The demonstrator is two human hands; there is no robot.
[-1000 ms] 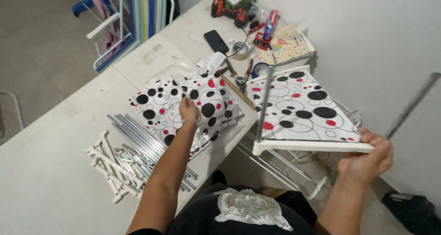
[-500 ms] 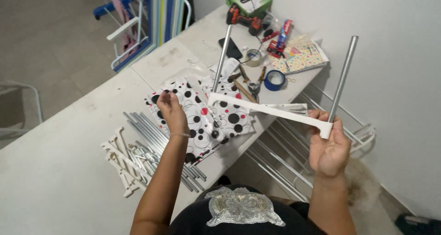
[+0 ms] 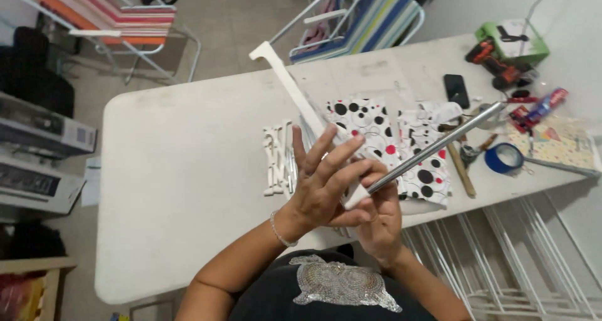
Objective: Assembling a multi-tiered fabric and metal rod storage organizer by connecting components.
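The left hand [image 3: 323, 186] has been lifted off the spotted fabric [image 3: 376, 130] and brought against the right hand [image 3: 376, 217], where the white bar [image 3: 295, 92] and metal tube [image 3: 433, 148] are now gripped.

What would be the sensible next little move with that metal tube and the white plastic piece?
Probably push the metal tube deeper into the end of the white plastic bar. The right hand grips where they join, the left hand lies open-fingered over it, and the tube still angles off sideways.
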